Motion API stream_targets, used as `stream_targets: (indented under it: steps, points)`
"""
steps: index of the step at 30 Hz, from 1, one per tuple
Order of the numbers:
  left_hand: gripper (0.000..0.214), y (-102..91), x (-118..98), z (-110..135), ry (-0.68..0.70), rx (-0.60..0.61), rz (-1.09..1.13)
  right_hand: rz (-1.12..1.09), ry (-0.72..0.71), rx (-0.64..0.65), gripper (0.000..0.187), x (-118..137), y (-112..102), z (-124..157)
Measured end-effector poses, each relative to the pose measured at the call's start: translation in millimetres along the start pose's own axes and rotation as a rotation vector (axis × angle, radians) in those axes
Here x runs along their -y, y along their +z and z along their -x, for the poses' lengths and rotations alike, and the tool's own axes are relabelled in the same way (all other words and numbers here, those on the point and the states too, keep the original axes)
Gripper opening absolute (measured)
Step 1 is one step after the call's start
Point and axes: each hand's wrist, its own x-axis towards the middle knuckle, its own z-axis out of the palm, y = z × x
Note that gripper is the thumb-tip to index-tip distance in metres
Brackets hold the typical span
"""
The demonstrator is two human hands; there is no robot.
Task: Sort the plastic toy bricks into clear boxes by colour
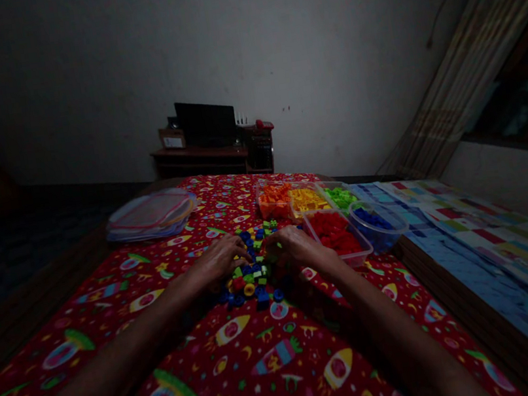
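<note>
A loose pile of small toy building bricks [257, 269] in blue, green, yellow and red lies on the red patterned cloth [241, 380]. At the pile's left edge is my left hand [223, 257], its fingers bent down among the bricks and drawn together. My right hand [295, 246] reaches in from the other side, with its fingers curled closed toward the pile. Whatever either hand pinches is too small and dark to make out. A yellow ring-shaped piece [249, 290] and a round blue piece [278, 296] sit at the near side.
Right of the pile stand clear boxes of sorted bricks: orange [275, 201], yellow [309, 200], green [341, 198] and red [333, 234]. A round tub [399, 223] holds blue ones. Stacked clear zip bags [151, 216] lie at left. A desk with a monitor [206, 122] stands beyond.
</note>
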Motion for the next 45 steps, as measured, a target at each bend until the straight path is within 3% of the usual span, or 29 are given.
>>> stream_targets:
  steps: [4, 7, 13, 16, 22, 32, 38, 41, 45]
  points:
    - [0.015, -10.6, -20, -5, -0.067, 0.058, -0.039, 0.103, 0.207, 0.005, 0.021, -5, -13, 5]
    - [0.012, -19.1, -26, -5, -0.099, 0.120, -0.046, 0.159, 0.263, -0.027, 0.024, -6, -10, 5]
    - [0.017, -27.8, -25, -4, -0.128, 0.109, -0.037, 0.119, 0.130, 0.032, 0.021, -8, 7, 1]
    - [0.023, -32.9, -31, -9, -0.194, 0.075, 0.004, 0.090, 0.146, 0.061, 0.020, -9, 12, 0]
    - [0.033, -35.2, -46, -17, -0.330, -0.043, 0.217, -0.077, 0.138, -0.177, 0.022, -12, 12, -3]
    - [0.043, -30.2, -59, -17, -0.492, -0.124, 0.517, -0.542, 0.118, -0.226, 0.022, 2, 3, -10]
    - [0.047, -28.7, -73, -17, -0.531, -0.148, 0.585, -0.374, 0.046, -0.233, 0.017, 10, 10, -12]
    - [0.051, -27.6, -72, -19, -0.552, -0.133, 0.562, -0.269, 0.038, -0.255, 0.020, 6, 3, -8]
    - [0.049, -40.9, -62, -18, -0.509, -0.071, 0.451, -0.006, 0.205, -0.310, 0.025, -13, -24, 6]
